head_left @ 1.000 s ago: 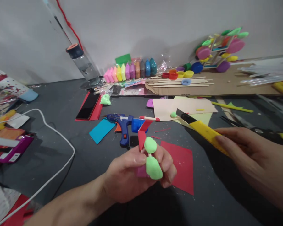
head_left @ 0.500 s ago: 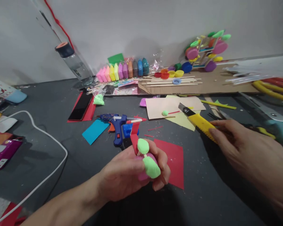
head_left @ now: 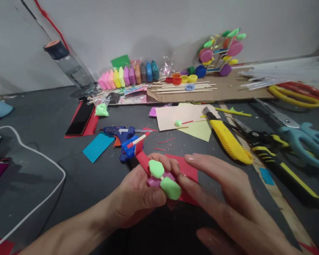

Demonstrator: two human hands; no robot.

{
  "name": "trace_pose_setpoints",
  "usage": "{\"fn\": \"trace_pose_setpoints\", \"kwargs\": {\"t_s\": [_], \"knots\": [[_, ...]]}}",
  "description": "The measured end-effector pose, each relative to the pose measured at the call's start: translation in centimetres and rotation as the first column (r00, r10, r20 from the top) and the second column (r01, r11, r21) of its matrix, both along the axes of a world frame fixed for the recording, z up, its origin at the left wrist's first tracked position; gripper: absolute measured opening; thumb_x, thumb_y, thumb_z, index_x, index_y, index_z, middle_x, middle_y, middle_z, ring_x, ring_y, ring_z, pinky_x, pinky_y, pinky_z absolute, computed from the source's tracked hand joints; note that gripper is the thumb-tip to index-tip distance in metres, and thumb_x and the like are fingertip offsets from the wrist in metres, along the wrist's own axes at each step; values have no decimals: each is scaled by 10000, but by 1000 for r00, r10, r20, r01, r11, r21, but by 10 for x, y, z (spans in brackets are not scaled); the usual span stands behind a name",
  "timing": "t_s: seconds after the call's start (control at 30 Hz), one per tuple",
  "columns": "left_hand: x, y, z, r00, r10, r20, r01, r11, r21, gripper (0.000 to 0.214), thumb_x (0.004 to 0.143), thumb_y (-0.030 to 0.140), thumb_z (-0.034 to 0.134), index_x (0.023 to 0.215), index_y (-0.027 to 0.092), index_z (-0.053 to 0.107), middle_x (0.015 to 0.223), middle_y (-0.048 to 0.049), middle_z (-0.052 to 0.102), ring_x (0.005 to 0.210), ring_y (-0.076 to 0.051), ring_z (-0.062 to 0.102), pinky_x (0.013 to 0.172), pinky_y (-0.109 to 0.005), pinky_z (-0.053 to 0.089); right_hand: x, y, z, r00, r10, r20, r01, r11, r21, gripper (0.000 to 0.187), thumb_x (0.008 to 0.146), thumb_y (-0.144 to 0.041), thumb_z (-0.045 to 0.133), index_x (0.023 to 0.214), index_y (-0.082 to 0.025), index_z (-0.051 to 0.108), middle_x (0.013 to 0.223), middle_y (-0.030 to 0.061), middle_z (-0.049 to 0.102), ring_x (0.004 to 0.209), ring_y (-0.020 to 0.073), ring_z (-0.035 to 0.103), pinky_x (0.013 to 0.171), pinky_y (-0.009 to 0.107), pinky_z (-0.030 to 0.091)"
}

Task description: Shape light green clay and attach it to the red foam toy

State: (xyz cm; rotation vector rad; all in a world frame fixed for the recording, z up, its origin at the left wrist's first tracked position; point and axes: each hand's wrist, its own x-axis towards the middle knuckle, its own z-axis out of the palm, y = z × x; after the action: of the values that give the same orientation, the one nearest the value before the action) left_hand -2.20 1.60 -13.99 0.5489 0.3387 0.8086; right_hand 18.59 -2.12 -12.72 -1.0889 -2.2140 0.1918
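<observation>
My left hand (head_left: pixel 133 198) is closed around a small craft model with two bright green clay pieces (head_left: pixel 170 188), a purple round part (head_left: pixel 154 182) and a folded red paper strip (head_left: pixel 143 160). A pale stick with red ends (head_left: pixel 138 140) sits at the strip's upper end. My right hand (head_left: pixel 228 202) comes in from the right, slightly blurred, holding nothing, with fingers stretched and thumb apart. One of its fingertips is at the model's right side; whether it touches I cannot tell. The yellow utility knife (head_left: pixel 228 141) lies on the table beyond it, blade out.
A blue glue gun (head_left: pixel 122 132) lies behind the model, near a blue card (head_left: pixel 98 147). Red paper (head_left: pixel 188 168) is partly under my hands. Pliers (head_left: pixel 284 166) and scissors (head_left: pixel 300 134) lie at right. A bottle (head_left: pixel 71 67) and a stick structure (head_left: pixel 220 53) stand at the back.
My right hand has let go of the utility knife, which now lies on the table, and has moved left to the model. My left hand has tilted the model. The view has shifted right.
</observation>
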Motion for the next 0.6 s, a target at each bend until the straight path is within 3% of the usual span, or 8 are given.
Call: {"fn": "trace_pose_setpoints", "kwargs": {"t_s": [0.1, 0.27, 0.6], "knots": [[-1, -3, 0, 1000, 24, -9, -24, 1000, 0, 292, 835, 223, 816, 1050, 206, 618, 1117, -13, 544, 875, -78, 600, 747, -164, 531, -3, -2, 0, 995, 100, -16, -101, 991, -84, 580, 990, -246, 506, 1561, -235, 408, 1619, 89, 404, 1466, 321, 425, 1148, 465, 484], [-2, -3, -2, 1000, 6, 4, -6, 1000, 12, 306, 844, 236, 813, 1048, 208, 586, 1099, -13, 561, 881, -77, 611, 756, -164, 521, -2, 1, 0, 984, 177, -29, -180, 975, -128, 672, 987, -276, 527, 1614, -250, 288, 1677, 64, 298, 1541, 337, 270, 1176, 462, 446], [-3, -3, -2, 999, -34, -22, 36, 996, 84, 289, 853, 230, 793, 1033, 208, 568, 916, 9, 568, 817, -83, 569, 755, -182, 452, -3, 3, 0, 984, 163, -66, -173, 969, -179, 664, 1000, -373, 510, 1617, -291, 276, 1669, 68, 316, 1528, 349, 297, 1176, 506, 427]]}}
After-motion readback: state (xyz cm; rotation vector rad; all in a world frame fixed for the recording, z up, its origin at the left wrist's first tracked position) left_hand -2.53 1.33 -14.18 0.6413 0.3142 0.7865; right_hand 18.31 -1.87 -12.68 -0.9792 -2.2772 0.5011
